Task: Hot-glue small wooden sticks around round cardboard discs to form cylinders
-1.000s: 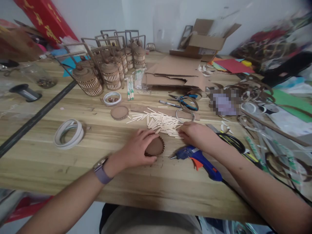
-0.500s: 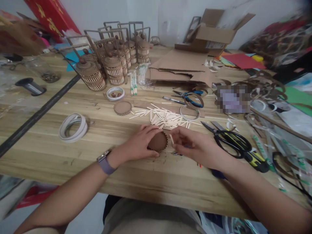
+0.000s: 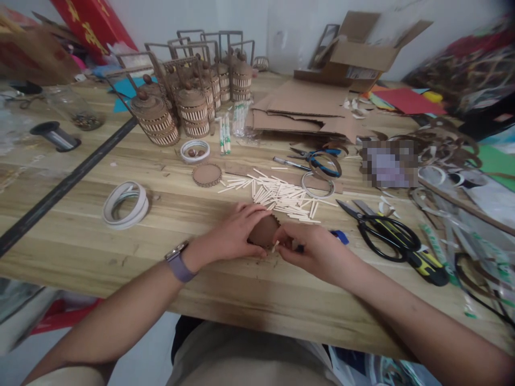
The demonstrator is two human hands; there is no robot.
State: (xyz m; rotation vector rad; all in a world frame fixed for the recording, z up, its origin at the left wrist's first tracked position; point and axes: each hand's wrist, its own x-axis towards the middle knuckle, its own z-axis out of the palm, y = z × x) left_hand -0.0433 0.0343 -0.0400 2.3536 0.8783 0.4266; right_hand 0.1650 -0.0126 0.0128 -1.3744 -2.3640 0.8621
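Note:
A round brown cardboard disc (image 3: 263,231) with a ridged edge lies on the wooden table. My left hand (image 3: 237,230) curls round its left side, thumb at the near edge and fingers over the far edge. Between the thumb and fingertips of my right hand (image 3: 306,246) is a short pale wooden stick (image 3: 275,246), at the disc's right rim. A loose pile of similar sticks (image 3: 281,195) spreads just beyond both hands. Behind it, to the left, lies a second round cardboard disc (image 3: 207,175) with a ridged rim.
Black-handled scissors (image 3: 388,236) and a yellow-black cutter (image 3: 428,265) lie to the right. Tape rolls (image 3: 125,205) sit at the left. Several lidded, handled baskets (image 3: 155,120) stand at the back left, near flat cardboard (image 3: 301,102) and an open box (image 3: 358,56).
My right hand has moved left with the stick, bringing it to the disc's rim. My left hand stays on the disc. The whole view has shifted slightly.

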